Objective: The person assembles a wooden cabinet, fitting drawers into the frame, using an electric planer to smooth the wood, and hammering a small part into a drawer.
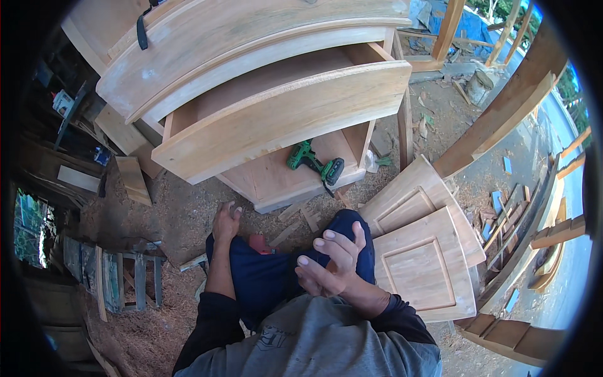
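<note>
My right hand is raised over my right thigh, its fingers bent but apart, and no object shows in it. Over by my left knee hangs my left hand, fingers loosely spread and holding nothing. In front of me stands a bare wooden cabinet, its wide drawer pulled out toward me. A green and black cordless drill lies on the cabinet's bottom board, below the drawer. Two wooden panels with routed frames lean by my right leg, one overlapping the other.
Wood offcuts and shavings litter the ground near my feet, and a small red object sits between my legs. To the left are a slatted wooden frame and loose boards. A curved timber rises on the right.
</note>
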`<state>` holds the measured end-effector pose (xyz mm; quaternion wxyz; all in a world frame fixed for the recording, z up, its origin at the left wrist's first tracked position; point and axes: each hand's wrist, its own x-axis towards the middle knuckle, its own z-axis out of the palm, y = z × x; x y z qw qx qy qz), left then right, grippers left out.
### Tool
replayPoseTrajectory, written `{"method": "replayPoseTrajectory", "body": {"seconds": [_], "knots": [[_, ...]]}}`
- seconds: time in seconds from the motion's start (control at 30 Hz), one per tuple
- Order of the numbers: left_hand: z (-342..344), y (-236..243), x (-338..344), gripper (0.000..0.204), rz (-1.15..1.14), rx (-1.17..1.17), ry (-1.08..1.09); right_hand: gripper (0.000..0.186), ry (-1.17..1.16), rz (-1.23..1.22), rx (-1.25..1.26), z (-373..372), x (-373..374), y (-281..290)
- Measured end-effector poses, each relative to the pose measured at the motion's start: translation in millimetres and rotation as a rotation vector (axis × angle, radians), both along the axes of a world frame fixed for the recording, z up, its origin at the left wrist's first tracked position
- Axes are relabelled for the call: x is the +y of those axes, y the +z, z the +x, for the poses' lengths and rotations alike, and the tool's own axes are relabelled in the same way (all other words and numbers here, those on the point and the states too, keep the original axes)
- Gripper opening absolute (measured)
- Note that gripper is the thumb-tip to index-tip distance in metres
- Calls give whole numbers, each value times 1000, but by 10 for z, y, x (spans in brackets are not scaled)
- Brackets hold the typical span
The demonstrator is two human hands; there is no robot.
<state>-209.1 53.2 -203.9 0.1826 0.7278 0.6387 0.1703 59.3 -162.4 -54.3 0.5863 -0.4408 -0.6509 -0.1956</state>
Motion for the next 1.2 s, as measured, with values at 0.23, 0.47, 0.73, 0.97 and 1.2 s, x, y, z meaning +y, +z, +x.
{"method": "replayPoseTrajectory", "body": {"seconds": [0.23, 0.47, 0.73, 0.97, 1.2], "knots": [[47, 45, -17, 39, -19, 72, -18, 52, -88, -204, -34, 46, 410, 145], [-55, 87, -104, 37, -47, 165, -1, 52, -273, -163, -287, 427, 1560, 1474], [-40, 93, -126, 40, -21, 96, -11, 40, -303, -67, -390, 384, 1080, 1461], [-216, -306, -14, 43, 233, 209, -68, 36, -68, 232, -284, 143, 115, 186], [-131, -232, -37, 42, 304, 132, -64, 36, -234, 160, -338, 191, 757, 121]]}}
